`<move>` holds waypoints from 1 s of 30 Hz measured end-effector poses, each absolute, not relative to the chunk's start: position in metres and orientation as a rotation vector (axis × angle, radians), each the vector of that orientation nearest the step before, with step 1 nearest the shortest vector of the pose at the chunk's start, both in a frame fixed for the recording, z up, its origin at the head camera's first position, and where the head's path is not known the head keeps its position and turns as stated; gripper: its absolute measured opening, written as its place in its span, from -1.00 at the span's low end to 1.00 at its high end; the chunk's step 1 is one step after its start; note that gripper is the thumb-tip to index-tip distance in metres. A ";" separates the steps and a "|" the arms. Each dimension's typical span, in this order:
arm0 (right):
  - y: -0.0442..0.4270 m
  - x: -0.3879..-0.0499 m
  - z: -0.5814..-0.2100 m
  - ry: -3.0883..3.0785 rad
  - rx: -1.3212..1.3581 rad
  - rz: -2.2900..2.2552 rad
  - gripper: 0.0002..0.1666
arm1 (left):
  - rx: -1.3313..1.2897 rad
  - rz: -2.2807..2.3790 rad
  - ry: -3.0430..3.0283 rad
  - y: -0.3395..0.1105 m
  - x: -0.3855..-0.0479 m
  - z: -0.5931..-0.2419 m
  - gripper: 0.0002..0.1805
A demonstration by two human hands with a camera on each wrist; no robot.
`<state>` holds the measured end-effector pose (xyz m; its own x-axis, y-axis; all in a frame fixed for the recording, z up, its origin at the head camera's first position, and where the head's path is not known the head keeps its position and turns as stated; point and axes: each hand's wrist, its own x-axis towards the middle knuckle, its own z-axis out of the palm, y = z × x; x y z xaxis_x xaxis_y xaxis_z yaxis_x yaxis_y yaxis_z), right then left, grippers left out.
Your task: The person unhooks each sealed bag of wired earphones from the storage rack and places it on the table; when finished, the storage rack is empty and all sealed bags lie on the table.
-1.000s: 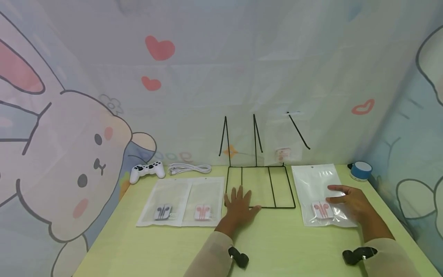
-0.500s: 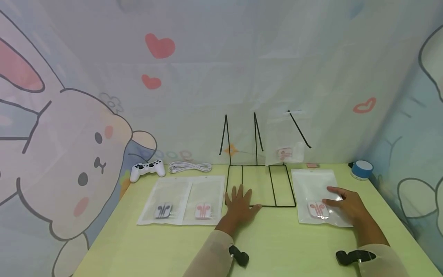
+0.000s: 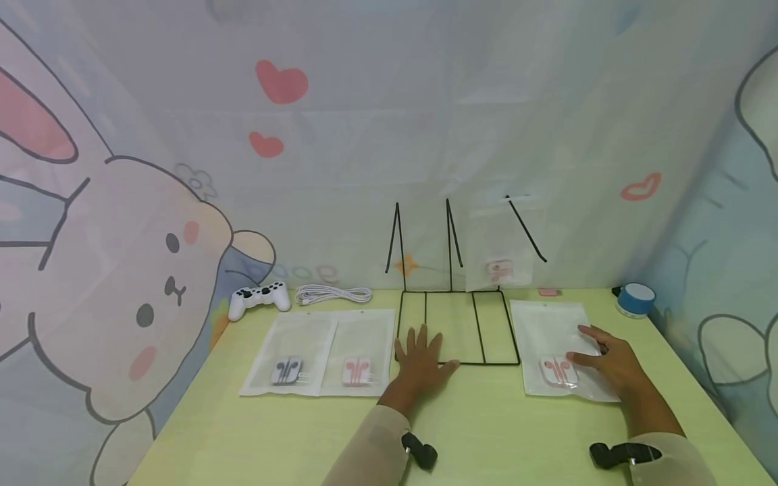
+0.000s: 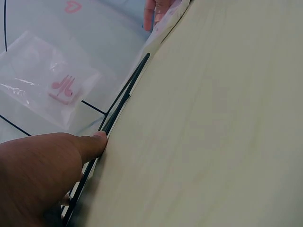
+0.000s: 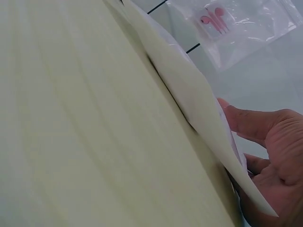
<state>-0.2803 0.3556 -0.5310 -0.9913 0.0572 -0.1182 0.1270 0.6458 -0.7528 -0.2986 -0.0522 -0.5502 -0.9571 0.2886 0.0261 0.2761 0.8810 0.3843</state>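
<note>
My left hand (image 3: 419, 368) lies with fingers spread over the front left of a black wire display rack (image 3: 479, 327); in the left wrist view its thumb touches the rack's front bar (image 4: 137, 73). At the right, my right hand (image 3: 616, 361) pinches the right edge of a white zip pouch (image 3: 547, 327), thumb on top, as the right wrist view shows. Pink earphones in a case (image 3: 558, 371) show through the pouch's lower part. Another clear-fronted pouch (image 3: 486, 236) with pink earphones hangs on the rack's right hook.
Two pouches lie left of the rack, one with dark earphones (image 3: 287, 370), one with pink earphones (image 3: 356, 371). Behind them are a white game controller (image 3: 259, 298) and a coiled white cable (image 3: 333, 294). A small pink object (image 3: 549, 292) and a blue-and-white round item (image 3: 635, 300) sit at the back right.
The right hand has shifted slightly left, and the pouch's far end has drawn nearer, uncovering the small pink object. The left hand has stayed put.
</note>
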 end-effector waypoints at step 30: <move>0.319 -0.326 -0.452 2.738 -0.170 -1.561 -0.04 | 0.471 0.641 3.022 -0.053 -0.297 -0.551 -0.17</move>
